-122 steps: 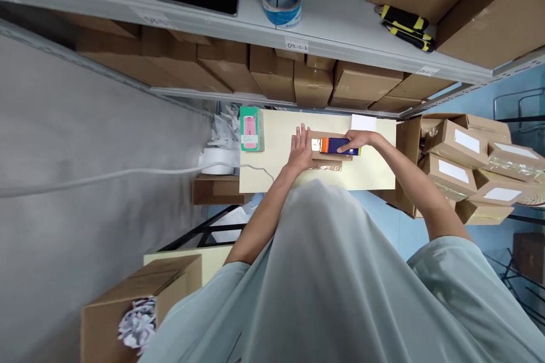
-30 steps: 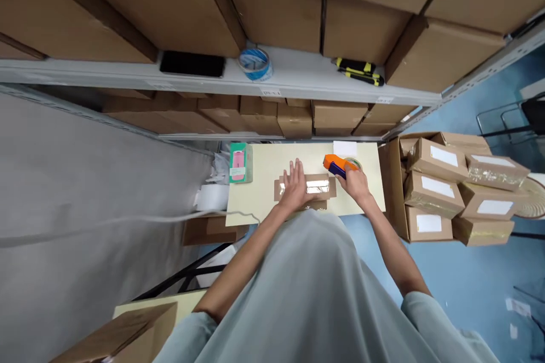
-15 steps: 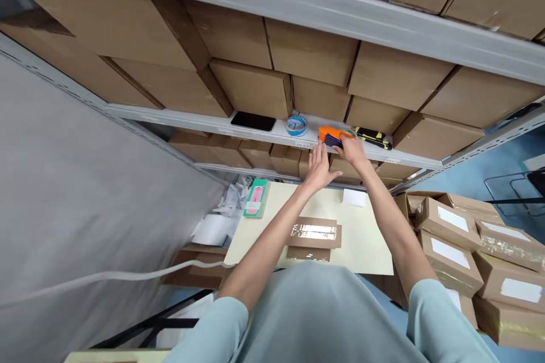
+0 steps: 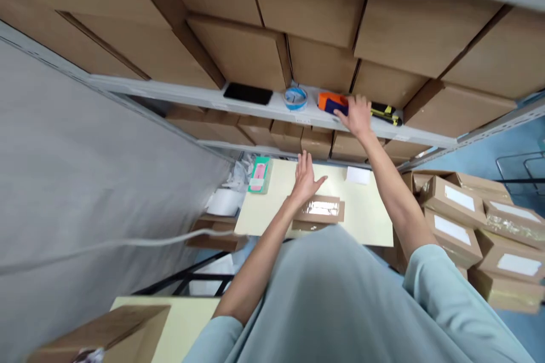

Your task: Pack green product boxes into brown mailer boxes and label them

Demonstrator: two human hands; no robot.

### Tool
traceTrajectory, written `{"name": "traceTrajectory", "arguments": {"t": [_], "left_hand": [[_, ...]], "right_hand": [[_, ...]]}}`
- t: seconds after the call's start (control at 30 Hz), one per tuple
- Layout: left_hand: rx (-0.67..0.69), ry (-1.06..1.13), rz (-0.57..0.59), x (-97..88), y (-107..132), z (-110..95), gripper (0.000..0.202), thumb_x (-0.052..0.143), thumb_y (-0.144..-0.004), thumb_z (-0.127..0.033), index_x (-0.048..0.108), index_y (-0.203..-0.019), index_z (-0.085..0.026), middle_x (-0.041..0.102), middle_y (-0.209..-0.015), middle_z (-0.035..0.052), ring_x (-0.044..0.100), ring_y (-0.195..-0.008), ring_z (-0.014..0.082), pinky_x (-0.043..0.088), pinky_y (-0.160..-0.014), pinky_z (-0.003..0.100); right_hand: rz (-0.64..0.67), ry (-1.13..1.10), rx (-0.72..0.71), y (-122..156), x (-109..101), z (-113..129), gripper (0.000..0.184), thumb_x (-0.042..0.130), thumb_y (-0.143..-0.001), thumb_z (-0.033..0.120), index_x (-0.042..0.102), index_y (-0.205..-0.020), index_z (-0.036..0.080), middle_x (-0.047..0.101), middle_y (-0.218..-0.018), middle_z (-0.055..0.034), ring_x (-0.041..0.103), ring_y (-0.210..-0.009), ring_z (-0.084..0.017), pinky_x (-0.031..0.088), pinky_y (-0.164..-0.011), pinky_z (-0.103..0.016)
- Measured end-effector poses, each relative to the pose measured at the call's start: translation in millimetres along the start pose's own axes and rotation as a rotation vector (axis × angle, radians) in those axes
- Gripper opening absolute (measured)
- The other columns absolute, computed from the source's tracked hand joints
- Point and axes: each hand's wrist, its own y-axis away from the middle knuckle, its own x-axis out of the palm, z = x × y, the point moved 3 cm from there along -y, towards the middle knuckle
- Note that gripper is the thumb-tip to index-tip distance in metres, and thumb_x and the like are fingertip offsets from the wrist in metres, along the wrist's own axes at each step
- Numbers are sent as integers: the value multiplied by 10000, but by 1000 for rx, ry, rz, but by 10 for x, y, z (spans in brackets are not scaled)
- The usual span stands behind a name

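On the shelf edge lies an orange and dark blue tape dispenser [image 4: 332, 102]. My right hand [image 4: 356, 116] is closed over its right end, with the thumb against the blue part. Just right of that hand are black and yellow cutters [image 4: 385, 113], partly hidden by the fingers. My left hand [image 4: 305, 178] hovers over the table, its fingers stretched and thumb apart, holding nothing. Below it, flat brown cardboard boxes [image 4: 321, 209] with shiny clear tape lie on the cream table [image 4: 366, 224]. A blue and white tape roll [image 4: 295, 98] sits left of the dispenser.
A black phone-like slab [image 4: 247, 93] lies on the shelf [image 4: 204, 96], with brown boxes stacked behind. On the table are a green and pink box [image 4: 259, 176] and a white paper [image 4: 358, 175]. Labelled cartons [image 4: 457, 229] are piled at right; a white cable [image 4: 170, 240] hangs at left.
My left hand has drawn back from the tape dispenser, down over the table. My right hand stays at the dispenser. The view has tilted, bringing an open box at lower left into sight.
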Motion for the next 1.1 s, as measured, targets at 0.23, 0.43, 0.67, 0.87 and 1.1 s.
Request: {"name": "traceTrajectory", "arguments": {"t": [0.23, 0.43, 0.67, 0.87, 1.1], "left_hand": [[-151, -44, 148, 400, 1161, 524, 1100, 611, -1054, -640, 64, -1837, -95, 88, -1907, 275, -15, -1794, 406, 128, -1441, 644], [73, -187, 476, 837, 1578, 320, 1017, 639, -1031, -496, 181, -1828, -61, 108, -1912, 231, 2, -1795, 387, 38, -1445, 637], [142, -269, 574, 975, 1564, 390, 1008, 654, -995, -411, 208, -1831, -67, 144, -1909, 204, 20, -1798, 355, 8, -1455, 587], [-28, -174, 443, 808, 1600, 657, 1044, 418, -1100, -701, 161, -1809, 20, 56, -1901, 277, -10, -1800, 368, 39, -1452, 592], [-265, -34, 223, 823, 1483, 740, 1198, 448, -1023, -879, 124, -1829, -53, 6, -1913, 254, -70, -1799, 364, 4, -1450, 598]], "right_hand": [[117, -291, 162, 2318, 754, 329, 671, 231, -1209, 547, 386, -1778, 226, 351, -1852, -160, 257, -1750, -375, 294, -1386, -675], [449, -476, 252, 3637, 1389, 951, 658, 245, -1193, 367, 344, -1798, 128, 278, -1894, -154, 180, -1792, -272, 220, -1452, -558], [466, -434, 230, 3764, 1652, 920, 684, 239, -1206, 414, 294, -1816, 109, 193, -1915, -145, 74, -1806, -248, 125, -1473, -528], [406, -399, 491, 3814, 1823, 786, 871, 198, -1192, 630, 82, -1842, 61, 28, -1933, -179, -31, -1807, -294, 134, -1464, -555], [455, -667, 615, 3784, 1928, 712, 782, 109, -1199, 494, -97, -1833, 86, 113, -1930, -158, 108, -1801, -215, 202, -1453, -499]]}}
